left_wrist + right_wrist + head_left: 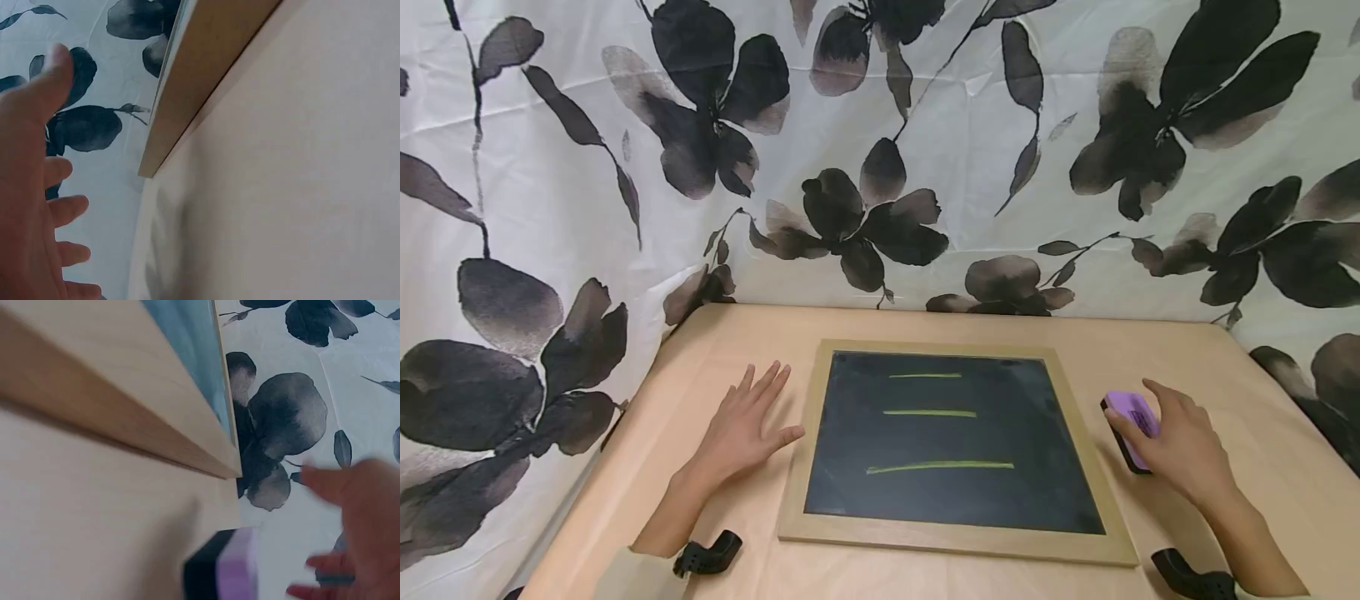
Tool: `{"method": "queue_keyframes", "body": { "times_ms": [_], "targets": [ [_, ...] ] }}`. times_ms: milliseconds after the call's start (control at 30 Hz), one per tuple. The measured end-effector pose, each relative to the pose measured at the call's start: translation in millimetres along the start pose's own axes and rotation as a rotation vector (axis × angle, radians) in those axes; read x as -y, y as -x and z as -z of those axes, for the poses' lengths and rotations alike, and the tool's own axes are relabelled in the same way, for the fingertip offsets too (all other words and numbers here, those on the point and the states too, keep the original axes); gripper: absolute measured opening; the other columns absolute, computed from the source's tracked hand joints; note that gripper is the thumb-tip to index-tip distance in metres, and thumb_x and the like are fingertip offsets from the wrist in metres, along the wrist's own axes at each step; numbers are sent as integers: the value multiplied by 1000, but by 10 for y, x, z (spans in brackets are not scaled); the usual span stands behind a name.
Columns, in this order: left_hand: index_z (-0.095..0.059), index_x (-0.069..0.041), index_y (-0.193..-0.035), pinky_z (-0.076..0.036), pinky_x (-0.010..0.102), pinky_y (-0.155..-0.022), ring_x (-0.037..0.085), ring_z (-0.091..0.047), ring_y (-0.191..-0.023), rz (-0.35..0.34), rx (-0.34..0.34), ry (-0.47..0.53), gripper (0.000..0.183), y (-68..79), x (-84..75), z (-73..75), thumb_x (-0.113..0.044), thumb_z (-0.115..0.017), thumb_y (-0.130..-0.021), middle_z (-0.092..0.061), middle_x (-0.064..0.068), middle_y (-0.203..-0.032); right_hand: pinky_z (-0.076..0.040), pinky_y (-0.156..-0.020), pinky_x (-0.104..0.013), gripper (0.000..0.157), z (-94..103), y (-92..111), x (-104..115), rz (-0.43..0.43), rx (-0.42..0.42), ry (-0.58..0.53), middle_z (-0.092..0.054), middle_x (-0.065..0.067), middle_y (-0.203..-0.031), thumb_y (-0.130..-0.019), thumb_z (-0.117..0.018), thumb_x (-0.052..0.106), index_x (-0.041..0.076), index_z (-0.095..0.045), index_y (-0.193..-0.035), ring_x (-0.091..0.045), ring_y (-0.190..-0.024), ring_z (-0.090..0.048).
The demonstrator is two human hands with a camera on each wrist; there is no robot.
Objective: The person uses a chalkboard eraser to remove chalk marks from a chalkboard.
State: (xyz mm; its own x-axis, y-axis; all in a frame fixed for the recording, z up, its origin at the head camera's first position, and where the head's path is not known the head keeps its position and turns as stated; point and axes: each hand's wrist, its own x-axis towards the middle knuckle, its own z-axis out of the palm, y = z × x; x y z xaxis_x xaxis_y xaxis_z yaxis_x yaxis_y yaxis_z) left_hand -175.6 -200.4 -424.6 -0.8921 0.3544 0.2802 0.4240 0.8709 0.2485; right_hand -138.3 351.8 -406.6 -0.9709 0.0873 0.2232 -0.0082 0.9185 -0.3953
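A chalkboard (955, 496) in a light wooden frame lies on the table, bearing three yellow-green chalk lines, the lowest being the longest. To its left, my left hand (737, 429) is spread and empty, its thumb tip close by the frame's left edge. On the right, my right hand (1187, 446) hovers at a purple and black chalkboard eraser (1135, 408), partly covering it in the head view. From the right wrist, a gap shows between that hand (369, 531) and the eraser (237, 565), with thumb and fingers apart.
The light wooden table (745, 333) reaches back to a white curtain (970, 150) printed with dark flowers, which also hangs along the left side. Black bands with camera mounts (707, 554) sit on both wrists.
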Motion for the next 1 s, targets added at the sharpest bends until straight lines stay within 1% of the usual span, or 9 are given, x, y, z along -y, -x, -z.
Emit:
{"method": "queue_keyframes", "body": {
  "times_ms": [100, 200, 400, 467, 533, 667, 767, 933, 1000],
  "targets": [
    [-18, -21, -144, -17, 56, -99, 31, -7, -133, 37, -6, 54, 89, -29, -23, -80, -68, -49, -75, -21, 1, -146, -32, -64, -62, 81, -50, 44, -52, -94, -4, -33, -36, -39, -111, -82, -56, 48, -15, -31, -128, -57, -96, -32],
    [-19, -22, -144, -20, 55, -99, 29, -11, -133, 47, -6, 133, 88, -67, -52, -161, -66, -51, -75, -22, -2, -145, -31, -63, -57, 84, -63, 80, -81, -164, -12, -59, -38, -38, -103, -81, -57, 48, -18, -31, -125, -56, -91, -33],
    [-16, -29, -143, -17, 54, -100, 27, -10, -133, -3, 28, 377, 76, -147, -32, -316, -51, -55, -82, -18, -2, -147, -30, -61, -51, 86, -78, 64, -74, -222, -29, -57, -38, -37, -100, -79, -58, 51, -19, -33, -122, -52, -86, -33],
    [-18, -26, -143, -14, 54, -101, 29, -12, -133, -44, 24, 415, 75, -163, -11, -372, -47, -57, -83, -19, 0, -147, -31, -59, -50, 86, -96, 63, -68, -240, -22, -50, -39, -37, -99, -79, -58, 52, -19, -36, -120, -51, -84, -35],
    [-21, -20, -143, -11, 55, -101, 32, -13, -132, -90, 24, 398, 75, -160, 2, -433, -46, -57, -83, -19, 3, -146, -32, -57, -48, 86, -122, 76, -63, -255, -18, -41, -40, -36, -96, -78, -58, 54, -19, -37, -118, -48, -83, -37],
    [-25, -12, -142, -9, 57, -100, 35, -16, -131, -165, 44, 248, 78, -111, 16, -543, -52, -54, -82, -20, 6, -146, -34, -55, -44, 89, -181, 122, -90, -291, -2, -31, -43, -34, -94, -77, -56, 58, -19, -38, -118, -42, -79, -43],
    [-27, -14, -142, -9, 56, -101, 33, -17, -131, -171, 43, 166, 79, -77, 16, -566, -58, -51, -81, -20, 4, -146, -35, -52, -42, 89, -236, 161, -115, -307, -3, -33, -45, -32, -93, -76, -56, 59, -18, -40, -118, -40, -77, -46],
    [-27, -14, -142, -10, 55, -101, 32, -17, -131, -158, 55, 117, 79, -66, 1, -506, -59, -50, -80, -20, 4, -146, -35, -50, -41, 87, -271, 181, -100, -303, -33, -21, -47, -30, -93, -75, -57, 60, -16, -44, -116, -39, -77, -48],
    [-27, -14, -142, -11, 55, -101, 33, -17, -131, -155, 62, 105, 80, -63, -5, -471, -59, -50, -80, -20, 4, -146, -35, -49, -39, 86, -256, 170, -75, -302, -25, -12, -47, -29, -94, -74, -58, 60, -14, -45, -116, -36, -75, -48]
  ]
}}
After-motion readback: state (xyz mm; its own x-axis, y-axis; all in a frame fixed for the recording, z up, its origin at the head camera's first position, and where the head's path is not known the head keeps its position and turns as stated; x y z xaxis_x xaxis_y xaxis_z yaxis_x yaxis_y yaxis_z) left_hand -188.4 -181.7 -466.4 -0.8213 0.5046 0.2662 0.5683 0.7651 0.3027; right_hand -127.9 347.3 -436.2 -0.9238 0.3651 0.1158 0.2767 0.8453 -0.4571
